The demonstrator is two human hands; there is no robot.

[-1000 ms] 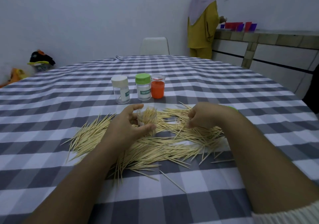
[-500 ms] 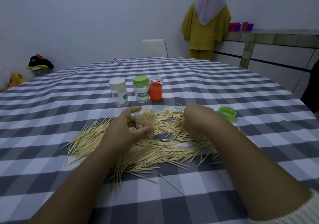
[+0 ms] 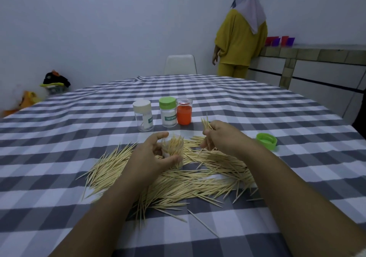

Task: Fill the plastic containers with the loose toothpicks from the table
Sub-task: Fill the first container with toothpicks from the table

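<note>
My left hand (image 3: 150, 155) grips an open clear plastic container (image 3: 174, 149), partly filled with upright toothpicks, standing on the pile. My right hand (image 3: 223, 135) pinches a small bunch of toothpicks (image 3: 206, 125), their tips sticking up above the fingers, just right of the container. A broad heap of loose toothpicks (image 3: 178, 179) spreads over the checked tablecloth (image 3: 59, 157) under both hands. Behind them stand three closed containers: a white-lidded one (image 3: 143, 115), a green-lidded one (image 3: 168, 111) and an orange one (image 3: 184, 111).
A loose green lid (image 3: 266, 140) lies to the right of my right hand. A white chair (image 3: 180, 64) stands at the table's far side. A person in yellow (image 3: 240, 38) stands by a tiled counter (image 3: 309, 58) at the back right.
My right hand has lifted off the pile with a bunch of toothpicks pinched in it. My left hand keeps its hold on the container. The person at the back has shifted.
</note>
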